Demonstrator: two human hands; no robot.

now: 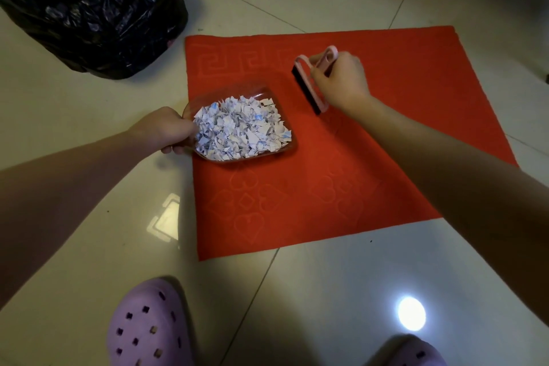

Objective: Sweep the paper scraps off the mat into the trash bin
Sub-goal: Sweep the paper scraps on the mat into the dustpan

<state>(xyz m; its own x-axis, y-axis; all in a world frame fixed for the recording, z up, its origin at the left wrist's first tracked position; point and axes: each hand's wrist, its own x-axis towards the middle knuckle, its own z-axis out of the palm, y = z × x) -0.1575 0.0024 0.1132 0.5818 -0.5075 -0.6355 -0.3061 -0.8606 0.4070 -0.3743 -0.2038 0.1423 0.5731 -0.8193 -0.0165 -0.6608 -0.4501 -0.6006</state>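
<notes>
head view, single frame. tiled floor (326, 291) is filling most of the picture. red mat (386, 157) is lying flat on it at centre-right. trash bin (95, 9), lined with a black bag, is standing at far left, near the mat's far left corner but not touching it.

clear dustpan (255, 96) is sitting at the mat's left edge; cannot tell whether it is resting or lifting slightly. left hand (166, 131) is gripping its near-left end, fingers curled round it. right hand (341, 83) is holding the pink brush (307, 92) by its handle, fingers wrapped round it, dark bristles pointing down on the mat, just right of the pan and apart from it.

paper scraps (237, 131) are all piling inside the dustpan; no loose ones are showing on the visible mat, though the right forearm is hiding a strip.

judgement: sweeping is looking finished. what is remaining is carrying the loaded pan level to the bin and tipping it in; none are showing in the bin yet.
</notes>
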